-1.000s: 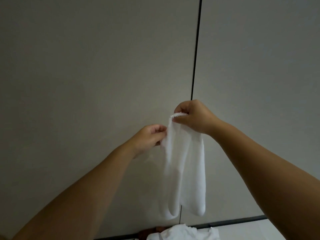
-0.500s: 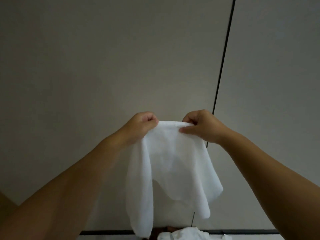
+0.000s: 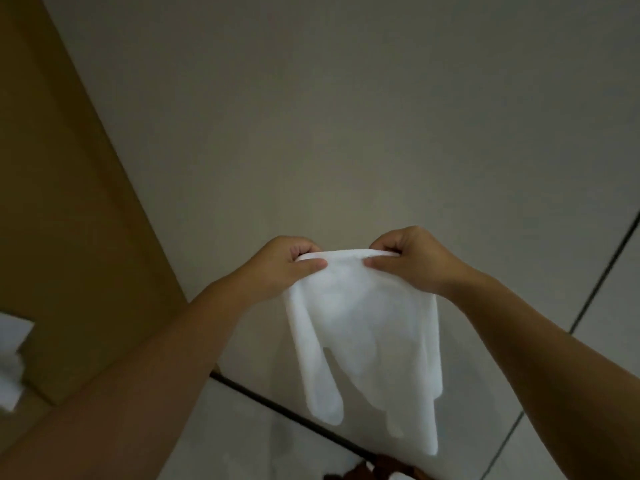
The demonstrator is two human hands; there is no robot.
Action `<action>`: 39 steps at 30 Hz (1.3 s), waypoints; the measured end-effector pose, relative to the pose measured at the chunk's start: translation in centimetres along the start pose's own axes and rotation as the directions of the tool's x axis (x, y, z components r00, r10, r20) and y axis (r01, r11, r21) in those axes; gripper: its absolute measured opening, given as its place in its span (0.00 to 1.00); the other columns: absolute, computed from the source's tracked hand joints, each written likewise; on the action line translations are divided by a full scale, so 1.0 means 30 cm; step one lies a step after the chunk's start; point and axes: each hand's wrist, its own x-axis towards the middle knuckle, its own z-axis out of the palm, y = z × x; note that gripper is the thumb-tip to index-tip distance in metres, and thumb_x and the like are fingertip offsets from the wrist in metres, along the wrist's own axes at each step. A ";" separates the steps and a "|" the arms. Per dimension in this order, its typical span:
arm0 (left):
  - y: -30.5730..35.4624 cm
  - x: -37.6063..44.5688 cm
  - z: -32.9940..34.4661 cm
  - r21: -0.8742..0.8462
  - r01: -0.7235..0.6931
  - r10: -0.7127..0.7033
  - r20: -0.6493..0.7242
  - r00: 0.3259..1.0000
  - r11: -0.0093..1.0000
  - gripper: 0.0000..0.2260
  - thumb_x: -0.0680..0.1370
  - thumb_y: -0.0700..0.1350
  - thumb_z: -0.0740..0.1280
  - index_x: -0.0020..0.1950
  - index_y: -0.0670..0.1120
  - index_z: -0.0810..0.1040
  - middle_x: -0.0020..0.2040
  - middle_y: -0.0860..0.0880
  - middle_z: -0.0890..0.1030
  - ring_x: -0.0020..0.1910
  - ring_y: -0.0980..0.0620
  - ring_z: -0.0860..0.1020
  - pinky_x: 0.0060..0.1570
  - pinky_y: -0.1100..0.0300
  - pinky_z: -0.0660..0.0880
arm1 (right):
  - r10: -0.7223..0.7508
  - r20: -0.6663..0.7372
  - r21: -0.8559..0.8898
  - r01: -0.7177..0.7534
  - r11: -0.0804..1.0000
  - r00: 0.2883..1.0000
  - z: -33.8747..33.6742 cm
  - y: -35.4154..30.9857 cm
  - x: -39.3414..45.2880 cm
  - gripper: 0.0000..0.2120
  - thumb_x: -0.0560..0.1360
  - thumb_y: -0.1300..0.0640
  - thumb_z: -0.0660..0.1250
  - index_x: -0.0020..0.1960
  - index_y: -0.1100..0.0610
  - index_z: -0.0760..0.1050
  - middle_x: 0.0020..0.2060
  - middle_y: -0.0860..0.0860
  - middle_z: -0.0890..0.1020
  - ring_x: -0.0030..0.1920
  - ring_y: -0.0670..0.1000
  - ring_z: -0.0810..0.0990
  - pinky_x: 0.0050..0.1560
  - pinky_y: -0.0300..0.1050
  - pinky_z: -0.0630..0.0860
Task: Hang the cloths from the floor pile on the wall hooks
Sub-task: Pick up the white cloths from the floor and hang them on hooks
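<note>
A white cloth [image 3: 367,334] hangs in front of the grey wall, held up by its top edge. My left hand [image 3: 284,265] pinches the left end of that edge with thumb over curled fingers. My right hand [image 3: 412,261] pinches the right end the same way. The cloth droops in folds below both hands, its lower corners reaching down near the floor line. No wall hooks show in this view. The floor pile is almost wholly out of view; only a dark and white bit [image 3: 384,471] shows at the bottom edge.
A brown wooden panel or door [image 3: 69,220] fills the left side. Something white [image 3: 12,355] shows at the far left edge. A dark vertical seam [image 3: 602,275] runs down the grey wall [image 3: 346,116] on the right, and a dark baseboard line [image 3: 277,407] crosses below.
The view has swung left, bringing the brown panel in and pushing the wall seam to the right. Both hands keep their grip on the top edge, which went from bunched to spread.
</note>
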 end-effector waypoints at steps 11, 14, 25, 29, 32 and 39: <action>0.043 -0.637 -0.168 0.132 0.400 -0.310 -0.432 0.847 0.907 0.10 0.79 0.49 0.63 0.45 0.45 0.80 0.39 0.50 0.79 0.36 0.57 0.74 0.36 0.66 0.70 | -0.377 0.320 0.167 0.340 0.925 0.869 0.339 -0.305 -0.041 0.08 0.75 0.54 0.68 0.38 0.53 0.82 0.36 0.51 0.83 0.36 0.48 0.79 0.38 0.41 0.73; 0.065 -0.834 -0.202 0.224 0.529 -0.368 -0.501 0.783 0.819 0.09 0.79 0.51 0.63 0.41 0.52 0.77 0.37 0.56 0.76 0.35 0.58 0.74 0.32 0.71 0.68 | -0.457 0.382 0.216 0.404 0.889 0.803 0.453 -0.408 -0.095 0.08 0.75 0.53 0.68 0.39 0.53 0.82 0.36 0.50 0.82 0.37 0.49 0.80 0.39 0.43 0.73; 0.136 -1.643 -0.427 0.214 0.743 -0.440 -0.690 0.575 0.634 0.02 0.77 0.51 0.67 0.46 0.55 0.76 0.42 0.55 0.78 0.41 0.57 0.76 0.37 0.69 0.69 | -0.681 0.563 0.393 0.573 0.719 0.468 0.935 -0.990 -0.382 0.10 0.76 0.51 0.66 0.42 0.55 0.83 0.37 0.51 0.83 0.40 0.51 0.80 0.38 0.41 0.70; 0.102 -1.931 -0.536 0.134 0.770 -0.442 -0.753 0.488 0.624 0.07 0.78 0.51 0.64 0.49 0.51 0.79 0.44 0.55 0.79 0.42 0.59 0.76 0.40 0.67 0.72 | -0.725 0.556 0.459 0.577 0.676 0.407 1.156 -1.218 -0.502 0.09 0.75 0.51 0.67 0.43 0.54 0.83 0.36 0.50 0.83 0.40 0.50 0.80 0.41 0.47 0.74; 0.076 -2.137 -0.626 0.104 0.791 -0.429 -0.794 0.431 0.602 0.10 0.79 0.52 0.63 0.51 0.48 0.80 0.45 0.52 0.81 0.43 0.57 0.77 0.44 0.61 0.75 | -0.749 0.555 0.484 0.592 0.644 0.361 1.304 -1.388 -0.596 0.09 0.76 0.51 0.66 0.42 0.52 0.83 0.35 0.47 0.83 0.38 0.45 0.79 0.40 0.46 0.74; 0.015 -2.489 -0.808 0.035 0.818 -0.379 -0.874 0.304 0.574 0.11 0.80 0.52 0.61 0.48 0.49 0.81 0.44 0.53 0.81 0.42 0.58 0.77 0.43 0.60 0.76 | -0.771 0.569 0.536 0.582 0.612 0.286 1.583 -1.706 -0.758 0.09 0.76 0.51 0.65 0.47 0.50 0.84 0.40 0.44 0.83 0.43 0.43 0.80 0.45 0.41 0.75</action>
